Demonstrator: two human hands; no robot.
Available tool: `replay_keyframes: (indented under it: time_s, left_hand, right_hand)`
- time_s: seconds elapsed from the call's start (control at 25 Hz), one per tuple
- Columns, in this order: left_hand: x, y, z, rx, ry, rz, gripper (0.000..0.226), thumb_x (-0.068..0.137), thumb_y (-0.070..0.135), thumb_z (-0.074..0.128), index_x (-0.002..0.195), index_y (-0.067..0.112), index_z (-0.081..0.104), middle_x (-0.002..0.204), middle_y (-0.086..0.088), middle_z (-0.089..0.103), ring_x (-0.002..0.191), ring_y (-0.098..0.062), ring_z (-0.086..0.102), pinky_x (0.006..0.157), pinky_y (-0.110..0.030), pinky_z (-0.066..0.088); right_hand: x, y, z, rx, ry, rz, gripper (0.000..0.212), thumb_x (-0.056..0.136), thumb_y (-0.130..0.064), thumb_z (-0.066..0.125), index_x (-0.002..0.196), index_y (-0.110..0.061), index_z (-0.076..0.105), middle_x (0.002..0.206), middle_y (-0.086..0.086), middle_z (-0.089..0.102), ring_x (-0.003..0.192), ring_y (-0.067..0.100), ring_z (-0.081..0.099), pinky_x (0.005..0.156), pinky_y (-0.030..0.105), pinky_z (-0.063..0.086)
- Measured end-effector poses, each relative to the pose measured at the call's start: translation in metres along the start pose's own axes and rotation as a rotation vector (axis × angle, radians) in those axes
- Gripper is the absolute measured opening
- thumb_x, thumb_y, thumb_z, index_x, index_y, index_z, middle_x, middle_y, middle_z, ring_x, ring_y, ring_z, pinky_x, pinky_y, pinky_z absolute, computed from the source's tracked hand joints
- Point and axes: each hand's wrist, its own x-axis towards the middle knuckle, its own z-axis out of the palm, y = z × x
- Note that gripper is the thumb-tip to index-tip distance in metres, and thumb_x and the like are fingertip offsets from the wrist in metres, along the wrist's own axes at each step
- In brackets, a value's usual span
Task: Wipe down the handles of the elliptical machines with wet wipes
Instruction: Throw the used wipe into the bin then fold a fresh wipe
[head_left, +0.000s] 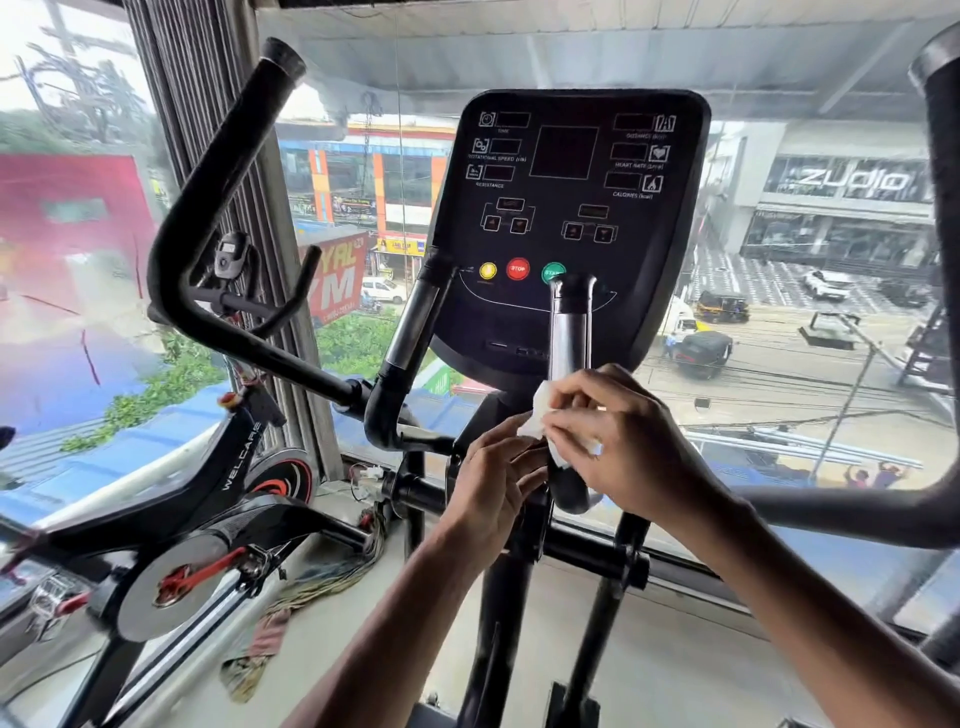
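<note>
Two hands met at the lower end of the elliptical's right inner handle (570, 332), below the console (569, 208). The right hand (618, 441) pinched a white wet wipe (540, 410) against it; the left hand (493, 483) curled loosely around the bar beneath.

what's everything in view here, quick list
console: 1, black, centre, with yellow, red and green buttons
fixed grips: 2, chrome and black, below the console; left grip, right grip
moving handles: 2, black; left handle, right handle
wet wipe: 1, white, against the right grip's lower part
spin bike: 1, black and red, left by the window
rag: 1, multicoloured, on the floor
left hand: under the wipe
right hand: pinching the wipe
</note>
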Motion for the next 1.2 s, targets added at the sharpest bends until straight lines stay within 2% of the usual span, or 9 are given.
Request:
replay_keyframes:
  time_s: [0.12, 0.28, 0.52, 0.6, 0.68, 0.8, 0.92, 1.04, 1.2]
  left_hand:
    - [0.0, 0.002, 0.001, 0.007, -0.001, -0.005, 0.039, 0.097, -0.001, 0.047, 0.09, 0.021, 0.078, 0.091, 0.001, 0.074, 0.081, -0.013, 0.07, 0.084, -0.032, 0.046]
    - [0.001, 0.005, 0.008, 0.053, 0.044, -0.004, 0.039, 0.099, 0.004, 0.049, 0.085, 0.023, 0.081, 0.09, 0.001, 0.075, 0.079, -0.013, 0.068, 0.081, -0.031, 0.047]
    - [0.003, 0.007, 0.008, 0.09, 0.079, -0.01, 0.033, 0.1, 0.009, 0.051, 0.089, 0.023, 0.08, 0.101, -0.007, 0.073, 0.092, -0.023, 0.065, 0.086, -0.036, 0.047]
    - [0.003, 0.007, 0.008, 0.098, 0.083, -0.012, 0.031, 0.1, 0.01, 0.052, 0.092, 0.022, 0.079, 0.104, -0.008, 0.073, 0.095, -0.025, 0.064, 0.087, -0.037, 0.046]
    - [0.003, 0.008, 0.008, 0.11, 0.079, -0.009, 0.03, 0.1, 0.01, 0.052, 0.092, 0.022, 0.079, 0.104, -0.008, 0.073, 0.092, -0.023, 0.065, 0.083, -0.035, 0.047]
    - [0.003, 0.009, 0.008, 0.114, 0.067, -0.006, 0.036, 0.101, 0.009, 0.051, 0.086, 0.024, 0.08, 0.097, -0.003, 0.074, 0.086, -0.019, 0.066, 0.079, -0.033, 0.047]
    - [0.004, 0.009, 0.008, 0.123, 0.058, -0.004, 0.036, 0.101, 0.01, 0.051, 0.085, 0.025, 0.08, 0.097, -0.003, 0.075, 0.084, -0.017, 0.068, 0.08, -0.034, 0.047]
    - [0.005, 0.009, 0.007, 0.125, 0.057, -0.008, 0.032, 0.101, 0.01, 0.051, 0.09, 0.023, 0.079, 0.102, -0.007, 0.074, 0.086, -0.019, 0.068, 0.08, -0.034, 0.047]
    - [0.008, 0.007, 0.005, 0.115, 0.056, -0.015, 0.029, 0.102, 0.013, 0.049, 0.096, 0.021, 0.076, 0.101, -0.006, 0.074, 0.086, -0.018, 0.068, 0.079, -0.032, 0.048]
  right_hand:
    - [0.01, 0.006, 0.002, -0.014, 0.085, 0.061, 0.004, 0.091, -0.014, 0.077, 0.091, -0.012, 0.08, 0.101, -0.001, 0.066, 0.085, 0.018, 0.056, 0.081, 0.021, 0.047]
    - [0.053, 0.021, 0.003, -0.092, 0.209, 0.116, 0.009, 0.092, -0.015, 0.074, 0.097, -0.013, 0.081, 0.104, 0.003, 0.065, 0.09, 0.024, 0.058, 0.084, 0.028, 0.048]
    - [0.09, 0.024, 0.005, -0.204, 0.315, 0.205, 0.009, 0.094, -0.014, 0.07, 0.095, -0.011, 0.078, 0.103, 0.002, 0.064, 0.095, 0.023, 0.053, 0.08, 0.014, 0.033]
    - [0.094, 0.029, 0.006, -0.185, 0.307, 0.251, 0.017, 0.097, -0.021, 0.064, 0.096, -0.012, 0.078, 0.098, 0.003, 0.066, 0.092, 0.026, 0.056, 0.077, 0.02, 0.037]
    - [0.102, 0.04, 0.002, -0.154, 0.207, 0.315, 0.031, 0.098, -0.031, 0.054, 0.092, -0.012, 0.077, 0.088, 0.005, 0.068, 0.083, 0.03, 0.061, 0.071, 0.031, 0.045]
    - [0.108, 0.052, -0.007, -0.127, 0.061, 0.303, 0.039, 0.097, -0.036, 0.048, 0.085, -0.011, 0.075, 0.078, 0.007, 0.069, 0.075, 0.032, 0.062, 0.065, 0.036, 0.046]
    - [0.099, 0.056, -0.008, -0.124, 0.142, 0.199, 0.027, 0.099, -0.029, 0.057, 0.094, -0.011, 0.076, 0.086, 0.006, 0.072, 0.082, 0.029, 0.061, 0.071, 0.036, 0.048]
    - [0.09, 0.054, 0.003, -0.102, 0.252, 0.205, 0.027, 0.101, -0.027, 0.059, 0.109, -0.009, 0.077, 0.101, 0.005, 0.076, 0.092, 0.031, 0.064, 0.08, 0.037, 0.052]
    - [0.066, 0.047, 0.013, -0.092, 0.298, 0.038, 0.021, 0.101, -0.016, 0.068, 0.117, -0.008, 0.078, 0.127, 0.002, 0.073, 0.117, 0.026, 0.062, 0.104, 0.027, 0.048]
